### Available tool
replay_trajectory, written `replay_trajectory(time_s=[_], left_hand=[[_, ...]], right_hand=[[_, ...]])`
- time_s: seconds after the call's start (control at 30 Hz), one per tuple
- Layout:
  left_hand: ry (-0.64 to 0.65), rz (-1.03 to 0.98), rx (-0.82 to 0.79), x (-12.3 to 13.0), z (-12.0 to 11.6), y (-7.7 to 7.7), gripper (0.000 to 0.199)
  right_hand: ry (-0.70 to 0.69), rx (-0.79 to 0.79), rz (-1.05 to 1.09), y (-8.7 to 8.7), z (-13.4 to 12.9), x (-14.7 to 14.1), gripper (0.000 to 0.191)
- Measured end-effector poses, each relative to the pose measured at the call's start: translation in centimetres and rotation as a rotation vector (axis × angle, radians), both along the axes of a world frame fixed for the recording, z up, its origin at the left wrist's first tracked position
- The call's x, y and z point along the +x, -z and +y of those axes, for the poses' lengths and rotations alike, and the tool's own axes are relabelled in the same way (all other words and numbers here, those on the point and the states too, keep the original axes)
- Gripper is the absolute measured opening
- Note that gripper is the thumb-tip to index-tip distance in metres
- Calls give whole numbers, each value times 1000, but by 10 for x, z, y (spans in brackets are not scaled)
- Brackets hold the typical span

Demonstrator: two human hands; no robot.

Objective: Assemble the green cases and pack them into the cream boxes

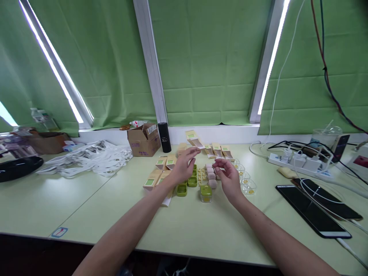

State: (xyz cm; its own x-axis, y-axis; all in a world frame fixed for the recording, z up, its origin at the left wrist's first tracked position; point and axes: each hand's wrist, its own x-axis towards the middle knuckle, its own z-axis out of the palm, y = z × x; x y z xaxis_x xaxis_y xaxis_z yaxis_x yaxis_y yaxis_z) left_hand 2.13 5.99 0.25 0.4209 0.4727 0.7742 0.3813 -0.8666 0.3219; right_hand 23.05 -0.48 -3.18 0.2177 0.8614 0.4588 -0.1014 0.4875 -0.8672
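My left hand (185, 165) hovers over the green lids (192, 181), its fingers stretched forward with nothing visible in them. To the right, my right hand (227, 174) is beside a row of pale pink puffs (212, 183), its fingers curled; whether they hold anything is too small to tell. Between the green lids and the puffs lie small yellowish pieces (200, 178). Nearest me stands a clear box with a green lid (206, 193). Several clear containers (250, 187) with yellow marks sit right of my right hand. Kraft paper sleeves (150, 181) lie left and behind.
A cardboard box (143, 141) and a black cylinder (164, 137) stand at the back. White straps (89, 158) are piled at left. On the right are a power strip (299, 165), cables and two phones, one with a black screen (312, 209).
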Motion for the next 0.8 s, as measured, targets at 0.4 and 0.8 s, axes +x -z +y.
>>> replay_trajectory(time_s=[0.4,0.8], left_hand=[[123,212,134,-11,-66,2,43],[-165,-57,-102,-1,-61,-15,49]], right_hand=[[-166,-29,138,-12,-3,-5,58],[-217,48,37,-6,-8,-5,52]])
